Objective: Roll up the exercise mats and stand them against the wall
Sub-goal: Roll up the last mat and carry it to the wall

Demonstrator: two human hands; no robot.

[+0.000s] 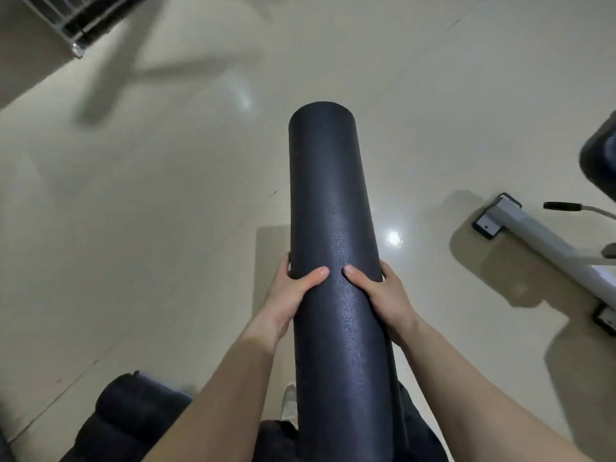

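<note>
- Nearest in, two bare forearms come up from the bottom edge, with one pale shoe [289,400] showing between them
- Low on the left sits one dark padded bundle [133,415]; second mat or gym padding, I can't tell
- Left hand [293,295] is wrapped round the left flank of the roll, thumb laid across the front
- Right hand [383,296] mirrors it on the right flank, so both are clamped on and the thumbs nearly meet
- And there's the mat [333,195]: one tight dark roll, long axis running straight out from the body, far end ahead, near end down by the legs
- It looks carried clear of the floor [166,195], gripped about mid-length, hands level, neither one nearer the far end
- My read is the rolling's done for this one, and standing it means swinging that axis upright with an end planted down
- Further out on the right is one grey bench frame [533,235], well apart from the roll
- Far top left is one wire rack [76,21]; the pale surface beside it may be the wall, not certain
</note>
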